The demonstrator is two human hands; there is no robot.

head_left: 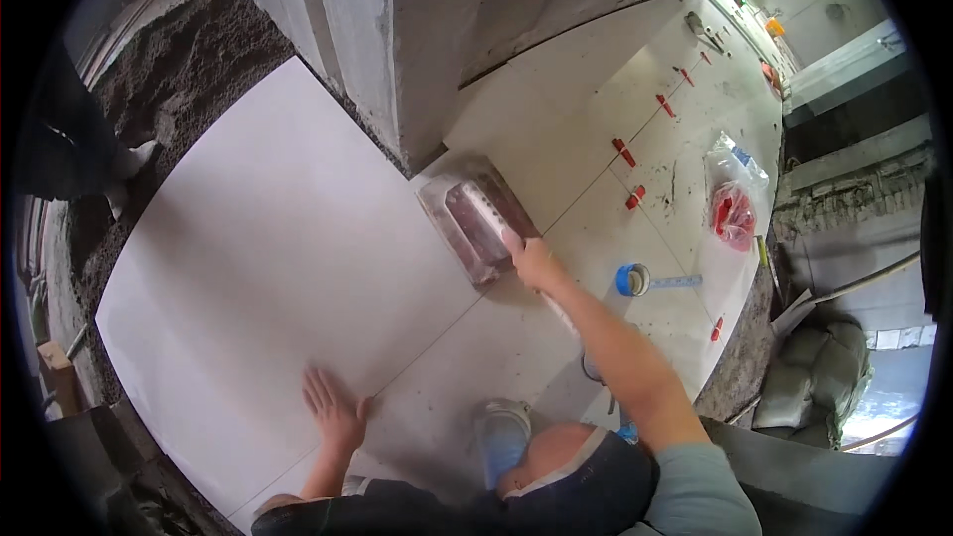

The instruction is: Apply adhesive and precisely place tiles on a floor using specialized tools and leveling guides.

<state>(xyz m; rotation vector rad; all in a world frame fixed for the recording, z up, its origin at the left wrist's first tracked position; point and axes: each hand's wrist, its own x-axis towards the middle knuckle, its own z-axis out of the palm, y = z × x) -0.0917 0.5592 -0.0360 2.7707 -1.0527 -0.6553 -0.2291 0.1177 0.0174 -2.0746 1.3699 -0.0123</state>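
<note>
A large white floor tile (258, 228) lies at the left, its edges meeting neighbouring white tiles along thin joints. My left hand (335, 412) rests on its near part, palm down with fingers spread. In my right hand (536, 260) is the pale handle of a float-like tool (447, 228) with a broad rectangular plate. This plate lies by the pillar's corner, across the joint between the large tile and the tile at its right. My right fingers are wrapped round the handle; the plate's underside is hidden.
Red tile-levelling wedges (622, 152) line the joints at the right. Beyond my right forearm lie a blue tape roll (631, 280) and a clear bag of red pieces (733, 216). A concrete pillar (357, 40) rises ahead. Another person's foot (134, 161) stands on dark mortar (189, 65).
</note>
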